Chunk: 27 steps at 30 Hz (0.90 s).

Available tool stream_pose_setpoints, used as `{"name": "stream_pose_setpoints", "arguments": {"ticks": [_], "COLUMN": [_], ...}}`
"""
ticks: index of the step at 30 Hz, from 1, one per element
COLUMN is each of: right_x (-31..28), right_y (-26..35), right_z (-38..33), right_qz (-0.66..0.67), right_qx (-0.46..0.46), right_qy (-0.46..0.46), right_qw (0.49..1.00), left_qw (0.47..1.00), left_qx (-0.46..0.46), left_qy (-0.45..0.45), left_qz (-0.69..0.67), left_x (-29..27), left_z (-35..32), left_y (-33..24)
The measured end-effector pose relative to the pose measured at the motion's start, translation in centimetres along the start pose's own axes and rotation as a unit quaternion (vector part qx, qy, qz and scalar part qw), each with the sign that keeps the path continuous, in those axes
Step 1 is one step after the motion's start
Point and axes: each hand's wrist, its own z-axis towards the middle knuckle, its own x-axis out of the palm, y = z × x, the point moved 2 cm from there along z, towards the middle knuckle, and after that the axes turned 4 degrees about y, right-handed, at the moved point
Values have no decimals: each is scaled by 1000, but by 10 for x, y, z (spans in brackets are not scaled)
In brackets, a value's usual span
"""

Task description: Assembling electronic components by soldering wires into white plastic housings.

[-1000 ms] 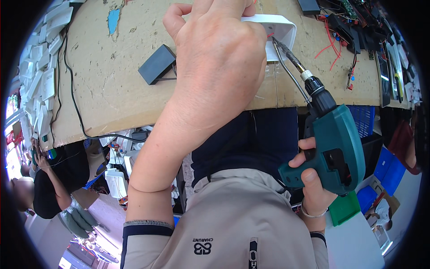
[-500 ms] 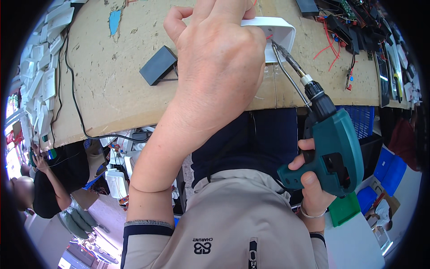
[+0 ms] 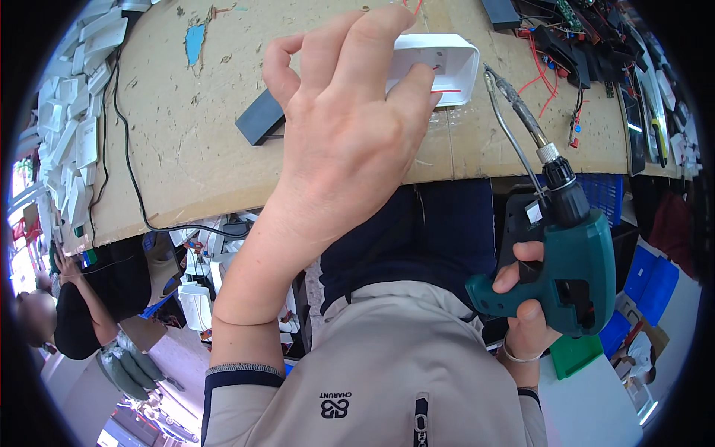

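Observation:
My left hand is over a white plastic case at the far middle of the table. The thumb reaches inside it while the other fingers curve across its left side, gripping it. A short red wire lies by the thumb tip; its hidden end cannot be followed. My right hand is wrapped round the handle of a green soldering gun. Its dark tip and the thin bent metal tube beside it point up, just right of the case and apart from it. A dark grey box is partly covered by my left hand.
The table has a worn cardboard-like top. White plastic housings pile up at the left, beside a black cable. Dark parts and red wires crowd the far right. Another person is at the lower left.
The soldering gun has drawn back to the right, its tip leaving the case. My left hand's fingers have spread somewhat, and the case has shifted slightly left, showing more of its inside.

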Motion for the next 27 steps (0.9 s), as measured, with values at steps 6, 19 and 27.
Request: {"name": "stream_pose_setpoints", "arguments": {"ticks": [6,19,27], "right_x": [-2,-1,-3], "right_y": [1,-2,-4], "right_z": [2,3,-2], "right_qz": [0,-4,-5], "right_qx": [-21,-37,0], "right_qy": [1,-10,1], "right_qw": [1000,999,1000], "left_qw": [1000,988,992], "left_qx": [11,81,56], "left_qy": [8,-102,-96], "left_qz": [-9,-81,-59], "left_x": [1,15,19], "left_z": [-1,-7,-5], "left_y": [-2,5,3]}}
